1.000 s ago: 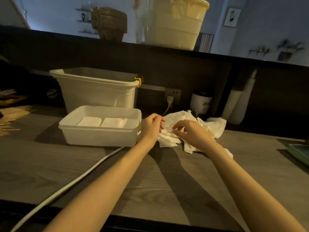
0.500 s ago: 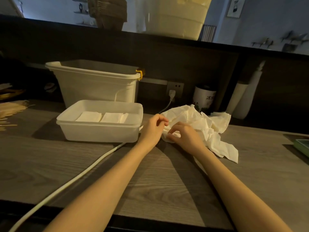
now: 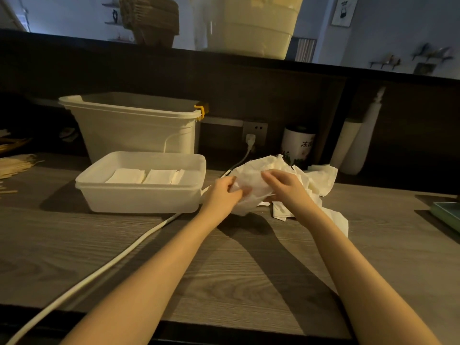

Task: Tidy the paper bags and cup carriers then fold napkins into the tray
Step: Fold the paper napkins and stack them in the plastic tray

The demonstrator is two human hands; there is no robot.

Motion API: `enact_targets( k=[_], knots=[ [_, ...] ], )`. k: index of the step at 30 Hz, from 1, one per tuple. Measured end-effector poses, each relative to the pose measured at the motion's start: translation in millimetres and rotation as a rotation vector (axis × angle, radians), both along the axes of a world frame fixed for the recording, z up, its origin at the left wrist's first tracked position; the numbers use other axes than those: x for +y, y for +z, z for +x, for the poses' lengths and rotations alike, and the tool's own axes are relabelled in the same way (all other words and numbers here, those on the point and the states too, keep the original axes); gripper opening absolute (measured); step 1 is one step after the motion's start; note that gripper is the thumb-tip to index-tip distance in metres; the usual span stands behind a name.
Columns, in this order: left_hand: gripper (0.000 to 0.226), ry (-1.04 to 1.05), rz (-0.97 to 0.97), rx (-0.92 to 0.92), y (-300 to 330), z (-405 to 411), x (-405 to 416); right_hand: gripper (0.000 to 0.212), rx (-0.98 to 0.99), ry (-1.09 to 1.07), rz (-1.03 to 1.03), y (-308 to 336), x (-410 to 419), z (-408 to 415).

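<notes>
A heap of crumpled white napkins lies on the wooden counter right of centre. Both hands hold one napkin lifted off the heap: my left hand pinches its left edge, my right hand grips its right side with curled fingers. Left of the hands stands a shallow white plastic tray with a few folded napkins lying flat inside. Brown cup carriers are stacked on the upper ledge at the back.
A tall white bin stands behind the tray. A white cable runs from the wall socket across the counter to the front left. A printed canister, a pale bottle, a green tray edge and wooden sticks surround the area.
Both hands have lifted one napkin up off the heap and spread it between them. The camera has tilted slightly downward.
</notes>
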State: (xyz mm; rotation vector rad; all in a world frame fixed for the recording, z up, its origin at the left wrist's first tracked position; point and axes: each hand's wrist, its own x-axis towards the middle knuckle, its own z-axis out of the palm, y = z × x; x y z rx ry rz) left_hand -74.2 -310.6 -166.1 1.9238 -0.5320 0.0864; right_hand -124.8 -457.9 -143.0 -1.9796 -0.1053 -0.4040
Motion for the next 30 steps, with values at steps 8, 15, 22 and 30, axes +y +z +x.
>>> enact_targets(
  k=[8,15,22,30],
  knots=[
    [0.033,0.026,-0.264,0.357,2,-1,-1,0.029,0.08,0.035,0.079,-1,1,-1],
    [0.038,-0.054,-0.372,0.472,6,-3,-3,0.018,0.076,-0.059,0.042,-7,3,1],
    [0.011,-0.04,-0.15,0.245,6,-7,1,0.023,-0.014,-0.144,-0.093,-14,3,7],
    [0.017,0.255,-0.086,0.074,-3,8,0,0.034,0.089,-0.292,-0.809,-30,-2,16]
  ],
)
